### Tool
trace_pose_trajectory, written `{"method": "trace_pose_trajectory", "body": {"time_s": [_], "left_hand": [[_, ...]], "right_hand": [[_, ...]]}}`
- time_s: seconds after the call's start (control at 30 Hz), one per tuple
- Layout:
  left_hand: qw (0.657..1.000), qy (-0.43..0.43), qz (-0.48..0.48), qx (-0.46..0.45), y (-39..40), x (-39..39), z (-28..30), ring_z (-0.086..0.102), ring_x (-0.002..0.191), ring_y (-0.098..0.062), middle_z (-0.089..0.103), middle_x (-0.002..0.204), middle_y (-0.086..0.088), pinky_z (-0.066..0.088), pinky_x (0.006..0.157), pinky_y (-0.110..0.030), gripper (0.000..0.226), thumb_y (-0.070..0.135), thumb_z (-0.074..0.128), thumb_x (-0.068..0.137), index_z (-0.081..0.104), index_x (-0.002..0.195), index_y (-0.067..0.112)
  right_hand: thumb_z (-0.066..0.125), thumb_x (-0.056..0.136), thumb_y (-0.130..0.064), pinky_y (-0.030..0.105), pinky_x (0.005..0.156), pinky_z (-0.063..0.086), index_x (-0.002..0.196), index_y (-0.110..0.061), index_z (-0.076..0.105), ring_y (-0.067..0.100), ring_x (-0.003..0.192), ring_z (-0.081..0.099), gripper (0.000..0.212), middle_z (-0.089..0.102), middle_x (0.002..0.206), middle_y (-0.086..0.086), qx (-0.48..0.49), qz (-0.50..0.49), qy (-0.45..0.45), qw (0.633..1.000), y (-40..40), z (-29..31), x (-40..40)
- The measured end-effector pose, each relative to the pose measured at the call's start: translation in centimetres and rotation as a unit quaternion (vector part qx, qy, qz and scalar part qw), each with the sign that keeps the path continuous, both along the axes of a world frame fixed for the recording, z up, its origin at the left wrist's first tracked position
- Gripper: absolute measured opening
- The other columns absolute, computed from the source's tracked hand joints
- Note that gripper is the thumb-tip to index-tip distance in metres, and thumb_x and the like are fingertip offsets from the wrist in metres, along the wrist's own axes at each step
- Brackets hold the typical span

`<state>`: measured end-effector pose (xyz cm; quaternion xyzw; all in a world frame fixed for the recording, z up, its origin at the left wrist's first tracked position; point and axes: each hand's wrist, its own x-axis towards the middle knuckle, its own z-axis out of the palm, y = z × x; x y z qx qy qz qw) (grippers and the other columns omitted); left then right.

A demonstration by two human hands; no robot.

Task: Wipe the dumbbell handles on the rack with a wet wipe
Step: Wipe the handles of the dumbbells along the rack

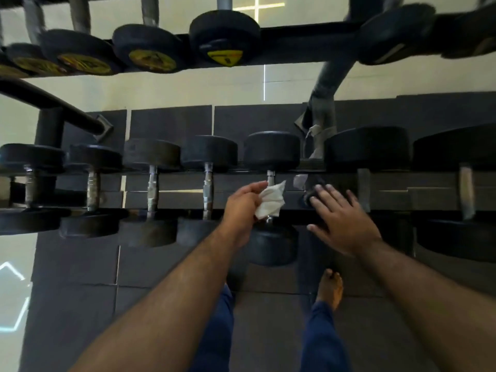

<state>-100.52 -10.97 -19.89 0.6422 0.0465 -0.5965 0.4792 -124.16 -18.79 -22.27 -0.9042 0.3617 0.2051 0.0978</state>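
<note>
On lower rack [335,204] | left hand [243,208] gripped wet wipe [271,201] round dumbbell handle [270,178] | right hand [341,221] flat, released | risk: loose wipe slipping off.

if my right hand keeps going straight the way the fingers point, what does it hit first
Probably the rack rail between the wiped dumbbell and the next, bigger one; the right hand already hovers over it, fingers straight. Depth is unclear from this view.

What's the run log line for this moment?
left hand: holds wipe on dumbbell handle | right hand: open, over rack
</note>
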Motion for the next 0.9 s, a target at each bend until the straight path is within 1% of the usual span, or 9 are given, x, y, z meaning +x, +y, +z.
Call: {"method": "trace_pose_trajectory", "body": {"time_s": [0.07, 0.13, 0.2, 0.27, 0.37, 0.5, 0.63, 0.8, 0.9], "left_hand": [[0.999, 0.013, 0.038, 0.01, -0.9, -2.2, -1.4, 0.069, 0.07, -0.021, 0.078, 0.097, -0.013, 0.048, 0.055, -0.029, 0.049, -0.014, 0.037, 0.087, 0.071, 0.114, 0.009], [0.995, 0.008, 0.097, 0.023, -1.6, -3.6, -2.2, 0.068, 0.066, -0.018, 0.075, 0.112, -0.022, 0.046, 0.047, -0.026, 0.044, -0.011, 0.04, 0.093, 0.067, 0.125, 0.002], [0.987, -0.007, 0.16, 0.021, -2.1, -4.8, -2.5, 0.071, 0.073, -0.019, 0.071, 0.122, -0.025, 0.052, 0.049, -0.025, 0.031, -0.002, 0.048, 0.104, 0.061, 0.132, -0.003], [0.98, -0.024, 0.199, 0.002, -2.5, -5.6, -2.4, 0.073, 0.081, -0.02, 0.072, 0.116, -0.022, 0.057, 0.057, -0.025, 0.022, 0.002, 0.053, 0.106, 0.061, 0.126, 0.0], [0.976, -0.038, 0.214, -0.01, -3.1, -6.4, -2.1, 0.074, 0.088, -0.022, 0.073, 0.111, -0.02, 0.061, 0.063, -0.026, 0.021, 0.0, 0.056, 0.105, 0.064, 0.124, 0.0], [0.981, -0.054, 0.188, 0.011, -2.7, -7.4, -2.1, 0.077, 0.087, -0.025, 0.074, 0.113, -0.023, 0.061, 0.065, -0.029, 0.026, -0.006, 0.059, 0.101, 0.064, 0.127, -0.005], [0.976, -0.088, 0.19, 0.063, -2.2, -7.0, -3.0, 0.076, 0.09, -0.033, 0.074, 0.107, -0.026, 0.063, 0.063, -0.035, 0.018, -0.007, 0.059, 0.098, 0.066, 0.114, -0.002], [0.952, -0.204, 0.205, 0.098, -2.6, -5.4, -4.4, 0.077, 0.081, -0.026, 0.079, 0.085, -0.011, 0.066, 0.078, -0.043, 0.01, 0.001, 0.068, 0.092, 0.076, 0.093, 0.007], [0.947, -0.236, 0.183, 0.115, -3.4, -4.4, -5.6, 0.075, 0.076, -0.02, 0.078, 0.078, -0.003, 0.066, 0.077, -0.042, 0.01, 0.011, 0.071, 0.086, 0.078, 0.081, 0.015]], "right_hand": [[0.045, 0.098, -0.071, 0.065, 0.125, 0.025, 0.159, -0.02, 0.05, 0.031, 0.163, 0.022, 0.08, 0.026, 0.176, 0.009, -0.007, 0.022, 0.018, 1.0, -1.0, 0.3, -0.2], [0.051, 0.096, -0.074, 0.062, 0.126, 0.022, 0.16, -0.02, 0.045, 0.031, 0.162, 0.024, 0.084, 0.026, 0.176, 0.009, -0.004, -0.042, 0.01, 0.999, -1.7, 0.9, -0.2], [0.046, 0.094, -0.081, 0.061, 0.125, 0.024, 0.162, -0.022, 0.037, 0.033, 0.158, 0.03, 0.091, 0.03, 0.173, 0.009, 0.009, -0.1, 0.021, 0.995, -2.9, 1.6, -0.8], [0.038, 0.09, -0.089, 0.064, 0.127, 0.021, 0.165, -0.024, 0.03, 0.035, 0.158, 0.029, 0.1, 0.03, 0.172, 0.011, 0.039, -0.112, 0.048, 0.992, -4.1, 2.0, -2.0], [0.032, 0.079, -0.099, 0.066, 0.128, 0.015, 0.167, -0.026, 0.027, 0.035, 0.162, 0.018, 0.114, 0.023, 0.175, 0.012, 0.087, -0.112, 0.067, 0.988, -5.1, 2.2, -3.7], [0.034, 0.077, -0.099, 0.062, 0.126, 0.025, 0.161, -0.026, 0.038, 0.034, 0.158, 0.029, 0.112, 0.034, 0.171, 0.007, 0.075, -0.119, 0.016, 0.99, -5.3, 2.3, -4.3], [0.038, 0.078, -0.096, 0.055, 0.127, 0.028, 0.162, -0.027, 0.038, 0.026, 0.159, 0.029, 0.109, 0.036, 0.171, 0.001, 0.078, -0.135, -0.02, 0.988, -5.3, 2.2, -4.5], [0.042, 0.077, -0.091, 0.049, 0.124, 0.034, 0.162, -0.025, 0.04, 0.023, 0.157, 0.033, 0.107, 0.039, 0.17, -0.001, 0.065, -0.142, -0.032, 0.987, -5.5, 2.2, -4.7], [0.041, 0.078, -0.088, 0.048, 0.123, 0.036, 0.16, -0.024, 0.044, 0.024, 0.157, 0.034, 0.104, 0.042, 0.168, 0.0, 0.055, -0.145, -0.022, 0.988, -5.3, 2.1, -4.6]]}}
